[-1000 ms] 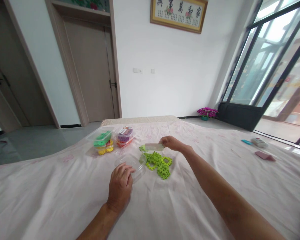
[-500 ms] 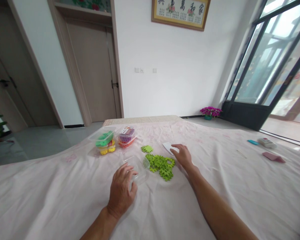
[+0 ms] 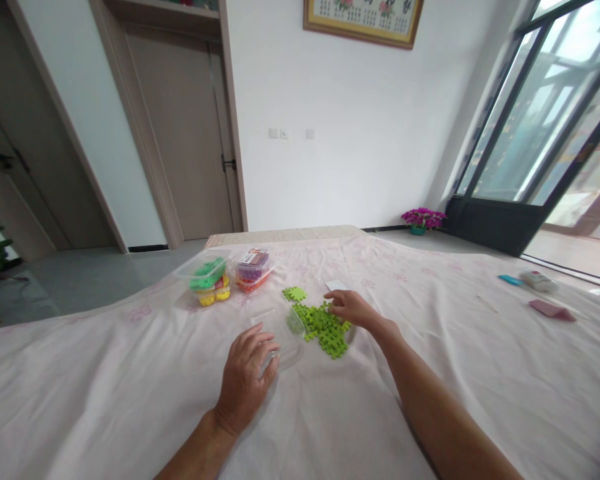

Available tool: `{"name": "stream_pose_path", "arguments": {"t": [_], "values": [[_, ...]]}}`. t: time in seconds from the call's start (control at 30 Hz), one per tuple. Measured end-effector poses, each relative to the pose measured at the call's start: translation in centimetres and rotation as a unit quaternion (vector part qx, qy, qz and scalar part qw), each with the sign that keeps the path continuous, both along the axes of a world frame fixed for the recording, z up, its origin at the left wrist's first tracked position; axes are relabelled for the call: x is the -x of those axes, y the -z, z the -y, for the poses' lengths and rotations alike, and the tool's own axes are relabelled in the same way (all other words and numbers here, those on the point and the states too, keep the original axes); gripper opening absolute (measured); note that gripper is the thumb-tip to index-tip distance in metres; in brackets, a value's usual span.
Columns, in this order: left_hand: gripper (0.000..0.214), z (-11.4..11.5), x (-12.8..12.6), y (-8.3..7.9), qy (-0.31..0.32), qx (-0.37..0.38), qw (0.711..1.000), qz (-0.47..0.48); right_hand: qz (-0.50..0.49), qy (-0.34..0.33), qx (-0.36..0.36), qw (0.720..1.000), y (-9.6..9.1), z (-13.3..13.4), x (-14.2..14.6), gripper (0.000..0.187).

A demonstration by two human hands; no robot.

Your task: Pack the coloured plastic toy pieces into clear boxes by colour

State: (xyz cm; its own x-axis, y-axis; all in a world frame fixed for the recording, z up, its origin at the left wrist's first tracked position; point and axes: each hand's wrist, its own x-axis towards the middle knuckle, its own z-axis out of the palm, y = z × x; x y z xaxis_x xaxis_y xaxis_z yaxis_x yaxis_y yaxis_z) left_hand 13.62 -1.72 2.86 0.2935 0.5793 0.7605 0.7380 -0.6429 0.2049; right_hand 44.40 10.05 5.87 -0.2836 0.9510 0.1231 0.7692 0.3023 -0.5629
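My left hand (image 3: 247, 377) has its fingers curved over the near left side of a clear plastic box (image 3: 285, 350), its thumb lower along the edge. Some green shows at the box's right end. Just right of the box lies a heap of lime-green toothed plastic pieces (image 3: 330, 333). Over the upper right of that heap is my right hand (image 3: 355, 309), fingers bent down and slightly apart, the tips at the pieces. No held piece can be made out. Behind the fingers sits a white card (image 3: 336, 285). A paler green toothed piece (image 3: 295, 293) lies beyond the heap.
Farther left stand a clear box of green and yellow pieces (image 3: 210, 283) and a box of purple and red ones (image 3: 253, 270). At the right lie a blue item (image 3: 510, 280), a whitish packet (image 3: 539, 281) and a pink cloth (image 3: 553, 310). A pale sheet (image 3: 130, 387) covers the surface.
My right hand has left the white card and moved left over the green heap. My left hand and the clear box have shifted slightly right. The view has tilted a little downward.
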Motion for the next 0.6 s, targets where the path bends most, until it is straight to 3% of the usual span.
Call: {"name": "stream_pose_path", "arguments": {"t": [0.13, 0.27, 0.4, 0.6], "values": [[0.016, 0.2, -0.2, -0.4, 0.022, 0.001, 1.0, 0.0, -0.065, 0.067, -0.015, 0.996, -0.1, -0.2, 0.0, 0.035], [0.016, 0.9, -0.5, -0.8, 0.035, 0.007, 0.999, -0.008, -0.243, 0.108, 0.014, 0.964, -0.7, 0.3, 1.9, 0.036], [0.014, 1.5, -1.0, -1.2, 0.034, 0.013, 0.999, -0.015, -0.382, 0.055, 0.07, 0.92, -1.8, 1.6, 5.1, 0.036], [0.014, 1.7, -1.3, -1.4, 0.039, 0.006, 0.999, -0.018, -0.425, -0.029, 0.128, 0.896, -1.8, 3.4, 9.2, 0.038]]}}
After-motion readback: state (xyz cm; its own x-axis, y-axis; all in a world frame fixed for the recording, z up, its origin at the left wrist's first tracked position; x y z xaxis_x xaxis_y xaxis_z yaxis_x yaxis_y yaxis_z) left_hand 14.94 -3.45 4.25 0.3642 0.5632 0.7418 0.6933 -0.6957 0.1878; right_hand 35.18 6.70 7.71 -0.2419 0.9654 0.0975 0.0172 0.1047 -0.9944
